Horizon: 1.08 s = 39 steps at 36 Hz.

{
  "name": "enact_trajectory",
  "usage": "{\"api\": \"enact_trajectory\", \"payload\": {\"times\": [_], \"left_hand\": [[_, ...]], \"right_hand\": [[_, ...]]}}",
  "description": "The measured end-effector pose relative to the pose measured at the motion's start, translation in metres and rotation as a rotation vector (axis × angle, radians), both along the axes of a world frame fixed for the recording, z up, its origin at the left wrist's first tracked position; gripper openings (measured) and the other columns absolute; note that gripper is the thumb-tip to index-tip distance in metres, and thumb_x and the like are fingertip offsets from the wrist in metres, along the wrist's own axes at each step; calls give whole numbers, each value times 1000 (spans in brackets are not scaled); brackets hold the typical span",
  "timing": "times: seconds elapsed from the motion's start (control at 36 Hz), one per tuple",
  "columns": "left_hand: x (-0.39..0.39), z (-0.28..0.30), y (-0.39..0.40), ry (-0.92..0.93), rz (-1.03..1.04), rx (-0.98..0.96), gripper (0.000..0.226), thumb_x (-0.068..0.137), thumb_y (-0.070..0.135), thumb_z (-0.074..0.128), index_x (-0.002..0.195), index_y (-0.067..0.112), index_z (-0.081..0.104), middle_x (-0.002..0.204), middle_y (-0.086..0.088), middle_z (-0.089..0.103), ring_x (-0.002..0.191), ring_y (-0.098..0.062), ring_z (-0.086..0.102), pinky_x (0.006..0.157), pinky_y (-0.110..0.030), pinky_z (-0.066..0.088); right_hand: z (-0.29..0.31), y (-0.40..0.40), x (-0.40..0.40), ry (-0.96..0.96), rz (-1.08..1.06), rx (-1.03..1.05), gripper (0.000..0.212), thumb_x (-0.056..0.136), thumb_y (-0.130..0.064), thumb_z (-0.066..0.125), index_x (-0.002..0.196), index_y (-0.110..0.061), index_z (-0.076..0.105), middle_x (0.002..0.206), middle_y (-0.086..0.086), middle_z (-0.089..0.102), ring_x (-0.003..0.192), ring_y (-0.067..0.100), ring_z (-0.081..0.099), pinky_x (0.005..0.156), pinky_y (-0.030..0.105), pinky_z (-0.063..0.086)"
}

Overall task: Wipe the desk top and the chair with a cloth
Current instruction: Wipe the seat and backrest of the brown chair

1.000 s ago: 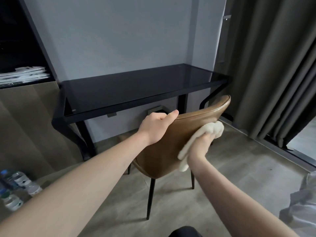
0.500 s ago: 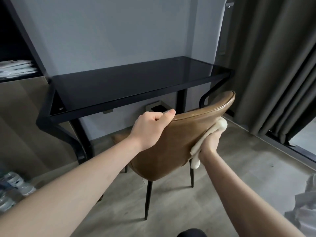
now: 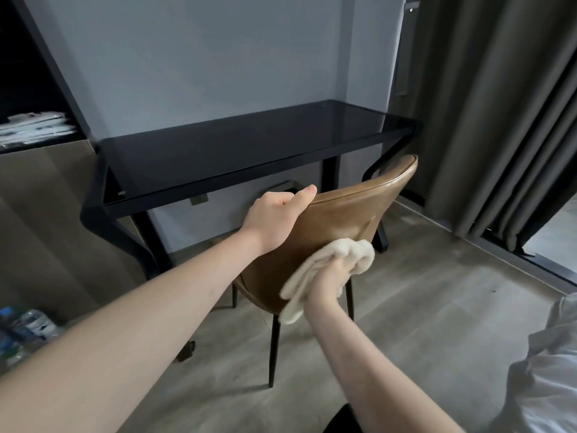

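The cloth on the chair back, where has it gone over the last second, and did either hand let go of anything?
The right hand has swept the cloth along the chair back: out toward its right edge, then back down to the lower middle. Nothing was let go. The left hand still grips the top edge, and the desk is unchanged.

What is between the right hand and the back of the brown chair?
In the head view, the cream cloth lies between the right hand and the chair backrest; the hand grips it against the leather.
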<state>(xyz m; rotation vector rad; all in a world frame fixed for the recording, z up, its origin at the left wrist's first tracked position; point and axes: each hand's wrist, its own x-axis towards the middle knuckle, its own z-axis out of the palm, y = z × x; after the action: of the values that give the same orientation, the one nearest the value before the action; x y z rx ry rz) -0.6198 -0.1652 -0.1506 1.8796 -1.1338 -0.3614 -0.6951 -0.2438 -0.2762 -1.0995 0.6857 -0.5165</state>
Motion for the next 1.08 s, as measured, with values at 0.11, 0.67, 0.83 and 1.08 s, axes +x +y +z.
{"api": "enact_trajectory", "payload": {"times": [0.11, 0.67, 0.83, 1.08], "left_hand": [[3, -5, -6, -21, -34, -24, 63, 99, 61, 45, 56, 23, 20, 48, 10, 24, 47, -9, 28, 60, -30, 26], [4, -9, -3, -85, -46, -106, 63, 101, 56, 45, 57, 17, 21, 51, 8, 23, 49, -11, 28, 58, -30, 25], [-3, -4, 2, -64, -23, -72, 63, 99, 59, 45, 59, 20, 18, 53, 9, 20, 49, -11, 23, 57, -33, 22], [-2, -2, 2, -28, -2, -45, 63, 97, 62, 47, 63, 18, 17, 56, 7, 19, 52, -11, 22, 58, -33, 21]], "right_hand": [[-11, -45, -25, 114, -655, 261, 75, 70, -92, 28, 121, -44, 57, 131, 2, 62, 110, 29, 62, 95, 45, 50], [-37, -69, -24, 130, -647, 317, 83, 89, -81, 19, 132, -20, 56, 118, 10, 65, 124, 26, 51, 111, 51, 31], [-36, 14, 6, 192, -713, 330, 150, 38, -114, 2, 162, -32, 24, 167, 6, 29, 153, 32, 26, 121, 64, 19], [-63, 62, 42, 235, -596, 293, 72, 102, -65, 27, 165, -38, 5, 172, -6, 11, 158, 24, 13, 126, 54, 16]]}}
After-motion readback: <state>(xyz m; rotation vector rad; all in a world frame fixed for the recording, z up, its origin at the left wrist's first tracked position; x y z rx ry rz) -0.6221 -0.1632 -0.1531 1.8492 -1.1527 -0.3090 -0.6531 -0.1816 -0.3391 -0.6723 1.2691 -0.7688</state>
